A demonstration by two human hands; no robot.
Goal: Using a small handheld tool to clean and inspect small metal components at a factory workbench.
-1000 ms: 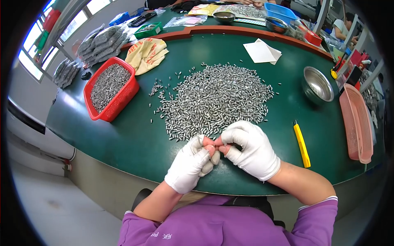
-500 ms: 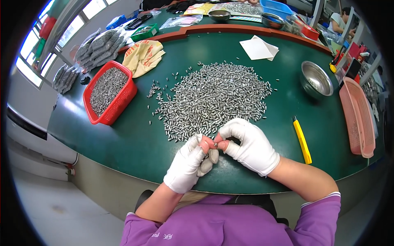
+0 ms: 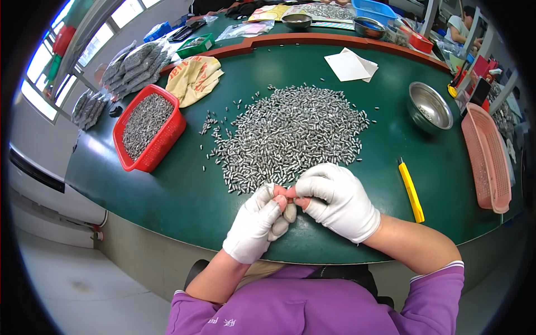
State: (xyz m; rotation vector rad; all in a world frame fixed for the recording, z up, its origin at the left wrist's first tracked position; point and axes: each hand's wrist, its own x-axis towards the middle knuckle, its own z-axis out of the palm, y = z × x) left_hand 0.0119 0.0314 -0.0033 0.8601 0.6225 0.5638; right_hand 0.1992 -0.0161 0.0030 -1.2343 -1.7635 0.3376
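The white-gloved left hand [image 3: 249,228] and white-gloved right hand [image 3: 341,200] meet at their bare fingertips [image 3: 281,201], just before a heap of small, silvery, capsule-shaped metal pieces [image 3: 296,134] on a dark-green tabletop [image 3: 178,198]; both grips are narrow, but whether they hold a piece cannot be told. A red, perforated plastic basket [image 3: 164,146] of grey metal pieces [image 3: 147,125] stands at left.

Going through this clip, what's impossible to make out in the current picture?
- Head view: whether anything sits between the fingertips of the left hand and right hand; the fingers cover it.
- Head view: the lower layers of the metal pile; its top pieces hide them.
- Head view: the steel bowl's contents; too small.
- Head view: the blue tub's far side; cut off by the top edge.
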